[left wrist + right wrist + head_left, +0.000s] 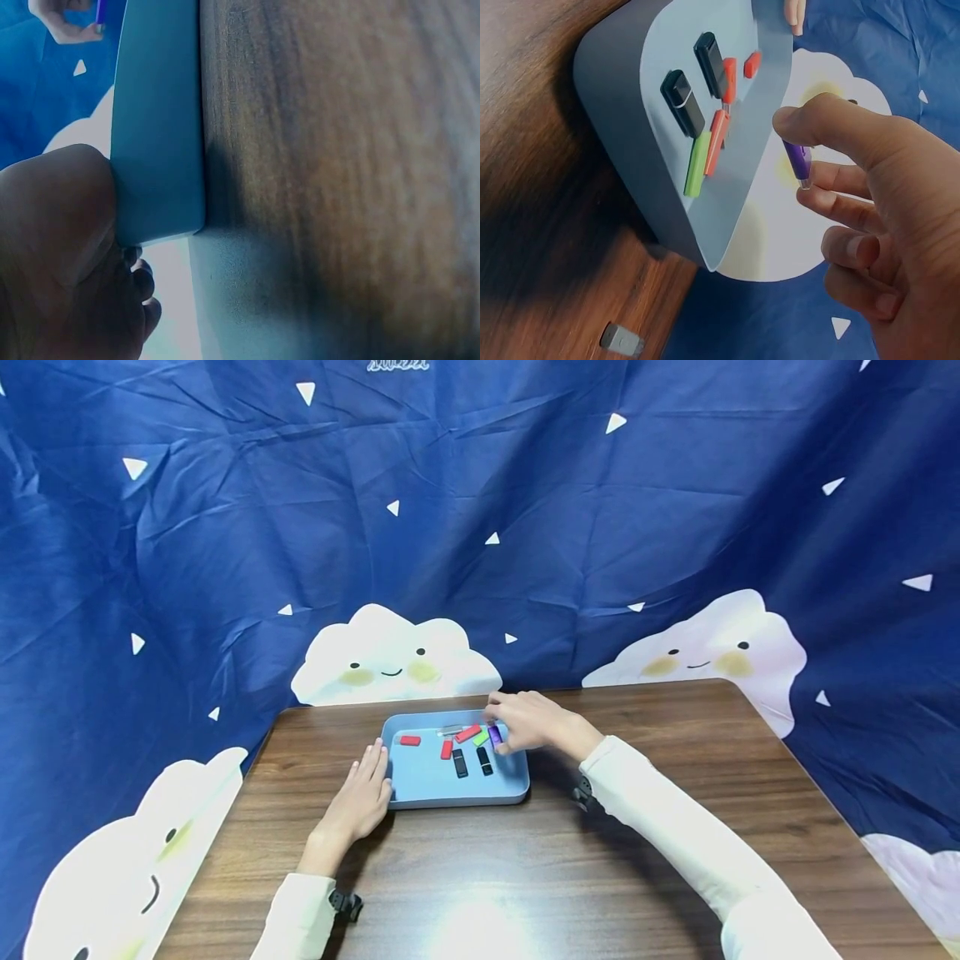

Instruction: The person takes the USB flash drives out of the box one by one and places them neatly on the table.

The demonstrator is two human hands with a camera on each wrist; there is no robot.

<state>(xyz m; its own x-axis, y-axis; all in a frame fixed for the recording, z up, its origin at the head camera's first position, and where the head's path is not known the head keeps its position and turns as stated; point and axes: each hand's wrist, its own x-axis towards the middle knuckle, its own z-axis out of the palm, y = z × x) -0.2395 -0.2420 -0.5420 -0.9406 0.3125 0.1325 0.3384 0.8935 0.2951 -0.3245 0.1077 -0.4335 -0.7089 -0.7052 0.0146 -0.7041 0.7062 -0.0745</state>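
Note:
My right hand [531,723] pinches a purple USB flash drive [797,160] between thumb and fingertips, over the right side of a light blue tray [420,785]. In the right wrist view the drive hangs above the tray's rim. My left hand [358,799] lies with straight fingers along the tray's left wall. Inside the tray are a green flash drive [697,165], two black ones, including one by the front [461,763], and red ones, including one at the left [410,740]. A clear or silvery stick [450,730] lies towards the back.
The tray stands on a brown wood-grain table [420,877]. A grey flash drive [622,340] lies on the tabletop outside the tray in the right wrist view. Behind the table hangs a dark blue cloth [450,577] with white clouds and triangles.

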